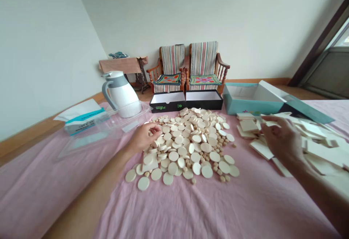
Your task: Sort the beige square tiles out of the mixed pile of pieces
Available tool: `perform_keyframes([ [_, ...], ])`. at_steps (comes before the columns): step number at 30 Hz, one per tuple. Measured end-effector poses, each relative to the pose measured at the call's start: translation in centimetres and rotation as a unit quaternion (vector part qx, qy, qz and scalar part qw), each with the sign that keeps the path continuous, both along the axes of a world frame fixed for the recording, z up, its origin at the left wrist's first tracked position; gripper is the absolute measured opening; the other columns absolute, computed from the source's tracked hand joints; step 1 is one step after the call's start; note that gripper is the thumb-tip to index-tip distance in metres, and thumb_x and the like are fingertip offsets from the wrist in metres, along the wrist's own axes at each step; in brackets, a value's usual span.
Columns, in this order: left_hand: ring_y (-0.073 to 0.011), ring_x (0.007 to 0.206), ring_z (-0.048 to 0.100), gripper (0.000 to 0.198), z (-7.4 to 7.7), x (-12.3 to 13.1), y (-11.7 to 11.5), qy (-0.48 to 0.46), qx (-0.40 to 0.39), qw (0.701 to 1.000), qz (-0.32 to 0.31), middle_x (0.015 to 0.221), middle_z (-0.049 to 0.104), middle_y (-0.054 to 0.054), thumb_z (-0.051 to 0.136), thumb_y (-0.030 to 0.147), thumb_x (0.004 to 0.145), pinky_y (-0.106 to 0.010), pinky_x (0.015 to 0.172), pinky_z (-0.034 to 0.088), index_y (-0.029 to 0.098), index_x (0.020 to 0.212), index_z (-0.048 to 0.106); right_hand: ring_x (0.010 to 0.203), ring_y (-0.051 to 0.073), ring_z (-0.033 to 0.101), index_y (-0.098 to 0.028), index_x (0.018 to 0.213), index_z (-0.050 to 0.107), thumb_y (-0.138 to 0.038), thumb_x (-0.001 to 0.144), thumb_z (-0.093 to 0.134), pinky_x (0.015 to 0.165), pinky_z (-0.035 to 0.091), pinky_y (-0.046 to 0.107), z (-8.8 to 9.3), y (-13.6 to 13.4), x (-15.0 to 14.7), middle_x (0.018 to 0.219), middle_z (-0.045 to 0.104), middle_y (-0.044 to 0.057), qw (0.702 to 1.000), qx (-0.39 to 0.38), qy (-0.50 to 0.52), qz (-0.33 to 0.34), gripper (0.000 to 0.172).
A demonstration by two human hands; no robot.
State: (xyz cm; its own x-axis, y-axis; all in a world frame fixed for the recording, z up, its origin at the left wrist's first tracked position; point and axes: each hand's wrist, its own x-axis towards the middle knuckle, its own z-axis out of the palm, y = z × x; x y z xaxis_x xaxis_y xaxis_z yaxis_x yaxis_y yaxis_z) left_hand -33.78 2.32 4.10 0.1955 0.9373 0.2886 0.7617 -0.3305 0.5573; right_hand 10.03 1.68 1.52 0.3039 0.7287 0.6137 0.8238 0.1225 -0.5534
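Note:
A heap of cream wooden discs [188, 148] lies on the pink cloth [68, 191], mixed with small tan beads [222, 178]. My left hand [143, 137] rests at the heap's upper left, fingers curled among the discs; whether they pinch one is hidden. To the right, my right hand [280, 139] hovers with fingers spread over a loose scatter of flat square cream tiles [260, 149]. It seems to hold nothing. Some tiles are stacked near its fingertips, and others lie under and beyond the hand.
An open black box [185, 101] stands behind the heap, and an open teal box [252, 99] stands behind the tiles. On the left are a white jug [122, 95], a clear plastic container [120, 124] and a tissue packet [84, 121]. Two striped chairs [188, 68] stand beyond.

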Motion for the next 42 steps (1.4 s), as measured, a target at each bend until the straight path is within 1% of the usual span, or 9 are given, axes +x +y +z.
perform_keyframes([
  [6, -0.0164, 0.07, 0.061, 0.024, 0.3, -1.7, -0.5, 0.085, -0.036, 0.996, -0.01, 0.078, 0.065, -0.003, 0.062, 0.043, 0.075, -0.024, 0.06, 0.046, 0.019, 0.081, 0.065, 0.061, 0.013, 0.059, -0.02, 0.099, 0.061, -0.032, 0.087, 0.05, 0.056, 0.047, 0.028, 0.1, -1.3, -6.3, 0.097, 0.061, 0.007, 0.978, -0.036, -0.067, 0.193, 0.02],
  [10, -0.0161, 0.068, 0.062, 0.032, 0.0, -0.5, -1.0, 0.046, -0.091, 0.993, -0.054, 0.08, 0.068, -0.003, 0.06, 0.045, 0.079, -0.025, 0.061, 0.048, 0.018, 0.095, 0.065, 0.085, 0.018, 0.06, -0.019, 0.102, 0.06, -0.025, 0.089, 0.047, 0.074, 0.049, 0.033, 0.7, -2.1, -12.0, 0.102, 0.06, 0.009, 0.926, -0.04, -0.153, 0.342, 0.019],
  [14, -0.0177, 0.084, 0.065, 0.03, -0.5, 0.5, -1.0, -0.023, -0.034, 0.996, -0.074, 0.102, 0.068, -0.006, 0.056, 0.043, 0.083, -0.027, 0.073, 0.051, 0.02, 0.101, 0.066, 0.1, 0.023, 0.055, -0.018, 0.108, 0.059, -0.03, 0.088, 0.051, 0.088, 0.042, 0.041, 2.1, -1.9, -18.3, 0.106, 0.06, 0.011, 0.881, -0.063, -0.224, 0.412, 0.025],
  [21, -0.0158, 0.068, 0.067, 0.026, -1.2, -1.5, 0.3, -0.17, 0.095, 0.975, 0.102, 0.088, 0.071, -0.006, 0.051, 0.037, 0.085, -0.025, 0.064, 0.052, 0.016, 0.092, 0.064, 0.123, 0.029, 0.04, -0.019, 0.137, 0.042, -0.053, 0.084, 0.051, 0.101, 0.028, 0.05, 2.5, 1.1, -25.7, 0.13, 0.052, 0.015, 0.832, -0.104, -0.281, 0.467, 0.064],
  [25, -0.0147, 0.064, 0.066, 0.022, -2.0, -2.8, 0.9, -0.17, 0.129, 0.964, 0.16, 0.079, 0.071, -0.003, 0.051, 0.035, 0.083, -0.023, 0.062, 0.05, 0.016, 0.084, 0.063, 0.127, 0.032, 0.036, -0.021, 0.127, 0.054, -0.058, 0.083, 0.05, 0.103, 0.024, 0.054, 1.9, 1.1, -26.1, 0.127, 0.054, 0.014, 0.803, -0.13, -0.333, 0.477, 0.057],
  [30, -0.0154, 0.064, 0.066, 0.021, -2.7, -3.3, 1.2, -0.166, 0.14, 0.96, 0.178, 0.069, 0.068, -0.001, 0.053, 0.034, 0.082, -0.023, 0.06, 0.049, 0.017, 0.079, 0.064, 0.122, 0.03, 0.042, -0.02, 0.119, 0.057, -0.046, 0.083, 0.053, 0.1, 0.03, 0.05, 1.9, -0.2, -22.5, 0.121, 0.057, 0.013, 0.814, -0.147, -0.342, 0.446, 0.045],
  [35, -0.0139, 0.064, 0.066, 0.021, -2.7, -3.2, 1.4, -0.181, 0.157, 0.953, 0.186, 0.079, 0.07, -0.002, 0.051, 0.033, 0.083, -0.022, 0.062, 0.05, 0.016, 0.083, 0.064, 0.112, 0.032, 0.048, -0.017, 0.109, 0.061, -0.032, 0.078, 0.059, 0.095, 0.032, 0.05, 3.4, -1.1, -19.8, 0.112, 0.06, 0.014, 0.817, -0.193, -0.364, 0.404, 0.035],
  [39, -0.0137, 0.064, 0.067, 0.022, -2.8, -3.3, 1.5, -0.187, 0.169, 0.949, 0.191, 0.082, 0.069, -0.003, 0.05, 0.034, 0.085, -0.022, 0.062, 0.05, 0.016, 0.084, 0.063, 0.106, 0.027, 0.052, -0.016, 0.105, 0.061, -0.03, 0.081, 0.057, 0.091, 0.036, 0.043, 4.6, -2.0, -22.1, 0.11, 0.06, 0.014, 0.825, -0.17, -0.323, 0.432, 0.028],
  [42, -0.0139, 0.064, 0.067, 0.023, -2.9, -3.5, 1.5, -0.181, 0.174, 0.949, 0.191, 0.083, 0.07, -0.003, 0.049, 0.035, 0.085, -0.022, 0.062, 0.051, 0.016, 0.085, 0.062, 0.103, 0.023, 0.054, -0.017, 0.108, 0.06, -0.03, 0.084, 0.055, 0.089, 0.039, 0.038, 4.3, -2.9, -25.8, 0.109, 0.062, 0.011, 0.77, -0.125, -0.308, 0.545, 0.028],
])
